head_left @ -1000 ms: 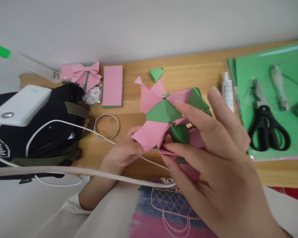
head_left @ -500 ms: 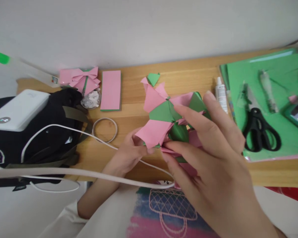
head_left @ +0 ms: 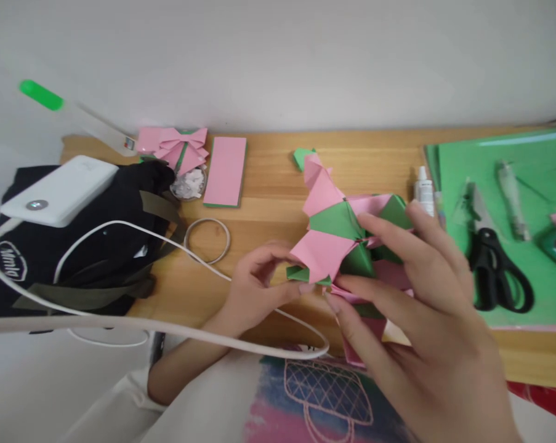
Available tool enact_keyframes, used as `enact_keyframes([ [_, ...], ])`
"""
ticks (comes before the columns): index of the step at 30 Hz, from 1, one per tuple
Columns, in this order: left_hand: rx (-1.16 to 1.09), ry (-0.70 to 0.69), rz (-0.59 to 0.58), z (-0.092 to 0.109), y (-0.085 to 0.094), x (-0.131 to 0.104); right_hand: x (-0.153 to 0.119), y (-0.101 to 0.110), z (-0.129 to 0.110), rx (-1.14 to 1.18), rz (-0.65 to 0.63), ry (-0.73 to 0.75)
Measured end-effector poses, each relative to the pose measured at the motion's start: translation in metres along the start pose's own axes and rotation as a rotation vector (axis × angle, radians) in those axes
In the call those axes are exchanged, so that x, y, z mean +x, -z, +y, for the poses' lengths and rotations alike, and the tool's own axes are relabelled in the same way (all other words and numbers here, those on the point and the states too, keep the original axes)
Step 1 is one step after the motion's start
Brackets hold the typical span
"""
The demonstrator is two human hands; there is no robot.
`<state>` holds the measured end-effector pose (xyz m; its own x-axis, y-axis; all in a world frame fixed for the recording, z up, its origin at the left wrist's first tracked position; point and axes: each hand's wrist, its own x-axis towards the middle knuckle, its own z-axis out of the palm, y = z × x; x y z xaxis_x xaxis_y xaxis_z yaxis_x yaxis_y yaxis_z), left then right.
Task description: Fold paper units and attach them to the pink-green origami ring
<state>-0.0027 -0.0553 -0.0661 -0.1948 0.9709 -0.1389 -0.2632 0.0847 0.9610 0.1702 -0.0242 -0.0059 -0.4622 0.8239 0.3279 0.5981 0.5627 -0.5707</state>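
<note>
A folded paper piece (head_left: 335, 218) in pink and green, made of several petal-like sections joined together, is held above the wooden table between both hands. My left hand (head_left: 254, 289) is at its left side, thumb and fingers closed on a pink and green flap. Over the right part lies my right hand (head_left: 425, 314); its thumb and index finger pinch a pink edge near the middle, and the other fingers rest across the green sections. Part of the paper piece is hidden behind the right hand.
Black scissors (head_left: 499, 271) lie on green paper sheets (head_left: 462, 160) at right, beside a white glue tube (head_left: 424, 191). Toward the left are a pink paper stack (head_left: 225, 172), a paper bow (head_left: 183, 147), a tape ring (head_left: 207, 241), a black bag (head_left: 97, 258) and a white power bank (head_left: 60, 191). A white cable (head_left: 167, 326) crosses in front.
The whole view has shifted, so the table things appear farther right. The paper piece has tilted a little, and my left hand's grip on its left flap shows more clearly.
</note>
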Motion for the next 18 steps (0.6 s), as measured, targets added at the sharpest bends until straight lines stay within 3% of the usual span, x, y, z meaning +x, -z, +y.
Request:
enact_keyframes([
  [4,0.214,-0.210,-0.083,0.007,0.002,-0.001,0.002,-0.003,-0.005,-0.013,0.003,0.008],
  [7,0.263,-0.278,-0.092,0.008,0.005,-0.001,0.002,-0.004,-0.008,-0.029,0.004,0.004],
  [18,0.159,-0.192,-0.123,0.002,0.010,-0.003,0.000,-0.001,-0.011,-0.044,-0.021,-0.044],
])
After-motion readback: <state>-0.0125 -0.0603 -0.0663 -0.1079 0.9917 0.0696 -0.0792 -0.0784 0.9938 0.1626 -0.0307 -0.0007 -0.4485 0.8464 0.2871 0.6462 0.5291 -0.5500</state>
